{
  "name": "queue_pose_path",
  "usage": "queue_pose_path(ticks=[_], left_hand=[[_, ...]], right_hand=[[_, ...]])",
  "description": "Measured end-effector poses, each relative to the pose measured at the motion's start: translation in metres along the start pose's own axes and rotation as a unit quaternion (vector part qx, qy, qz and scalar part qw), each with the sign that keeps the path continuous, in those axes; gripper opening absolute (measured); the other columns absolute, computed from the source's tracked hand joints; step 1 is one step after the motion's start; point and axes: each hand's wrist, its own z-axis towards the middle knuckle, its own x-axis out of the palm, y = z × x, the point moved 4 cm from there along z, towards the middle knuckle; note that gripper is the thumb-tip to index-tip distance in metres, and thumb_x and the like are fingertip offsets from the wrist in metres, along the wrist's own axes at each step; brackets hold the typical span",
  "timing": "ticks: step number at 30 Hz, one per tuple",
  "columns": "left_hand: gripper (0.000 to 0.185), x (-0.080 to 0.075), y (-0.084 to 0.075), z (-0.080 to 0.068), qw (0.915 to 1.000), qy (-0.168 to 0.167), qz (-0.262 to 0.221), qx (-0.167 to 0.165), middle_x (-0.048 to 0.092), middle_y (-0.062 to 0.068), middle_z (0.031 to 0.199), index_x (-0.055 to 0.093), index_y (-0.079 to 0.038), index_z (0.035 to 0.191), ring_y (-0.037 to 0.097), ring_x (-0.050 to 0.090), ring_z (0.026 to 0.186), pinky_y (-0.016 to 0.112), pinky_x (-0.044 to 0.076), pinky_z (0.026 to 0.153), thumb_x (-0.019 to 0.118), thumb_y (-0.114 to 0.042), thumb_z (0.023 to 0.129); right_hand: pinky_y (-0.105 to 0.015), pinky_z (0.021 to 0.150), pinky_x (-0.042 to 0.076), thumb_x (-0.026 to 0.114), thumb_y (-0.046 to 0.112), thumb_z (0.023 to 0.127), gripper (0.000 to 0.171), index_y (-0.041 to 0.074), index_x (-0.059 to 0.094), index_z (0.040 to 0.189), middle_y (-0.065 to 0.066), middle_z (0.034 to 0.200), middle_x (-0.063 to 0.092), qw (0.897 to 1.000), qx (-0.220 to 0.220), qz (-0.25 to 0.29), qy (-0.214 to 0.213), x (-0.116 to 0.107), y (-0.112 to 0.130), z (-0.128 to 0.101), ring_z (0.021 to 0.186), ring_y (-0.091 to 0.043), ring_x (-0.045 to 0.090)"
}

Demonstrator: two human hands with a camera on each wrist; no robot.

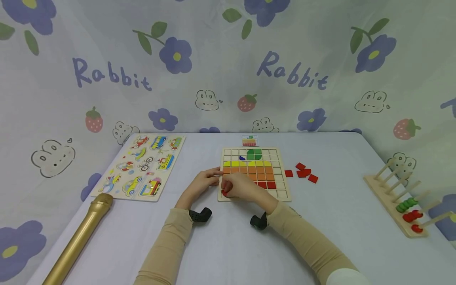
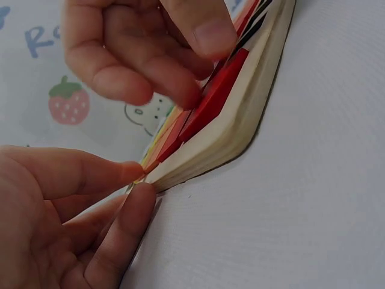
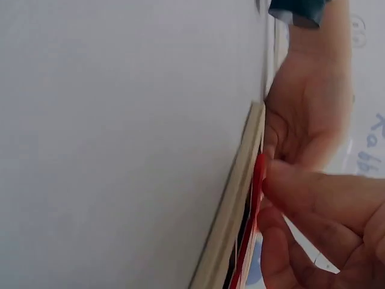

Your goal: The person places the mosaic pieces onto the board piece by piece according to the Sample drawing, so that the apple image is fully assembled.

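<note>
A wooden grid board point(image 1: 285, 190) lies on the table, filled partly with green, yellow, orange and red tiles. At its left edge my left hand point(image 1: 203, 183) pinches the rim between thumb and finger, as the left wrist view point(image 2: 78, 223) shows. My right hand point(image 1: 244, 187) reaches over the board's near-left corner. Its thumb and fingertips hold a red tile point(image 3: 257, 192) low at the corner cell; whether the tile is fully seated I cannot tell. More red tiles point(image 1: 266, 185) sit in the near row, partly covered by the right hand.
Several loose red tiles point(image 1: 303, 173) lie right of the board. Behind it stands a small pattern card point(image 1: 250, 140). A vehicle puzzle board point(image 1: 137, 170) and a gold microphone point(image 1: 80, 237) are at left. A wooden peg rack point(image 1: 392, 209) with coloured pieces is at right.
</note>
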Motion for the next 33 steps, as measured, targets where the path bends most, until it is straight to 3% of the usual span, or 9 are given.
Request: queue_pose_path(ticks=[3, 7, 12, 15, 20, 27, 30, 33], left_hand=[[0.036, 0.001, 0.002, 0.001, 1.0, -0.002, 0.001, -0.005, 0.037, 0.009, 0.145, 0.058, 0.001, 0.123, 0.023, 0.05, 0.118, 0.03, 0.046, 0.088, 0.05, -0.007, 0.089], [0.036, 0.004, 0.003, 0.002, 0.9998, -0.003, 0.001, -0.018, 0.036, 0.007, 0.146, 0.058, -0.001, 0.123, 0.021, 0.053, 0.116, 0.029, 0.046, 0.087, 0.049, -0.007, 0.089], [0.036, 0.004, 0.002, 0.003, 0.9998, -0.005, -0.006, -0.02, 0.036, 0.006, 0.146, 0.058, -0.001, 0.124, 0.022, 0.049, 0.12, 0.029, 0.046, 0.087, 0.049, -0.006, 0.089], [0.036, 0.002, 0.002, 0.002, 0.9998, -0.007, -0.005, -0.018, 0.036, 0.007, 0.146, 0.058, 0.0, 0.123, 0.023, 0.047, 0.122, 0.03, 0.047, 0.087, 0.049, -0.006, 0.089], [0.036, -0.002, 0.004, -0.001, 0.9998, -0.009, -0.012, -0.014, 0.035, 0.008, 0.146, 0.058, 0.001, 0.123, 0.025, 0.043, 0.125, 0.031, 0.046, 0.089, 0.049, -0.006, 0.089], [0.035, -0.004, 0.005, -0.001, 0.9997, -0.01, -0.02, -0.007, 0.035, 0.011, 0.146, 0.057, 0.002, 0.123, 0.025, 0.043, 0.126, 0.029, 0.046, 0.088, 0.049, -0.005, 0.089], [0.035, -0.002, 0.005, 0.0, 0.9999, -0.007, -0.015, -0.005, 0.034, 0.012, 0.146, 0.057, 0.002, 0.123, 0.026, 0.042, 0.126, 0.03, 0.046, 0.088, 0.049, -0.005, 0.089], [0.035, 0.0, 0.005, 0.002, 0.9998, -0.007, -0.014, -0.009, 0.035, 0.011, 0.146, 0.057, 0.001, 0.123, 0.025, 0.043, 0.126, 0.03, 0.046, 0.088, 0.05, -0.005, 0.089]], right_hand=[[-0.026, 0.073, 0.047, 0.071, 0.006, 0.078, 0.014, 0.01, 0.064, 0.089, 0.001, 0.084, 0.062, 0.997, 0.016, 0.073, -0.003, -0.011, -0.016, -0.004, 0.079, -0.014, 0.055], [-0.03, 0.078, 0.048, 0.071, 0.008, 0.079, 0.016, 0.008, 0.064, 0.094, -0.004, 0.093, 0.065, 0.986, 0.052, 0.153, -0.037, -0.036, -0.049, -0.019, 0.086, -0.018, 0.058], [-0.031, 0.082, 0.047, 0.071, 0.012, 0.08, 0.027, 0.004, 0.063, 0.105, -0.009, 0.103, 0.064, 0.972, 0.096, 0.194, -0.088, -0.069, -0.093, -0.044, 0.094, -0.021, 0.057], [-0.032, 0.077, 0.046, 0.069, 0.01, 0.081, 0.03, 0.001, 0.061, 0.108, -0.014, 0.107, 0.062, 0.964, 0.11, 0.216, -0.108, -0.084, -0.116, -0.059, 0.093, -0.022, 0.056], [-0.033, 0.072, 0.046, 0.066, 0.011, 0.084, 0.036, -0.001, 0.057, 0.116, -0.018, 0.115, 0.059, 0.955, 0.147, 0.218, -0.137, -0.104, -0.148, -0.082, 0.087, -0.02, 0.058], [-0.039, 0.088, 0.041, 0.062, 0.016, 0.087, 0.044, 0.002, 0.052, 0.127, -0.021, 0.125, 0.05, 0.933, 0.229, 0.195, -0.197, -0.122, -0.188, -0.111, 0.107, -0.031, 0.048], [-0.04, 0.086, 0.039, 0.065, 0.018, 0.085, 0.047, 0.004, 0.052, 0.128, -0.021, 0.125, 0.046, 0.933, 0.254, 0.176, -0.185, -0.122, -0.197, -0.117, 0.108, -0.033, 0.045], [-0.037, 0.081, 0.039, 0.068, 0.018, 0.082, 0.049, 0.004, 0.054, 0.127, -0.021, 0.124, 0.045, 0.941, 0.256, 0.148, -0.162, -0.12, -0.199, -0.118, 0.106, -0.033, 0.042]])
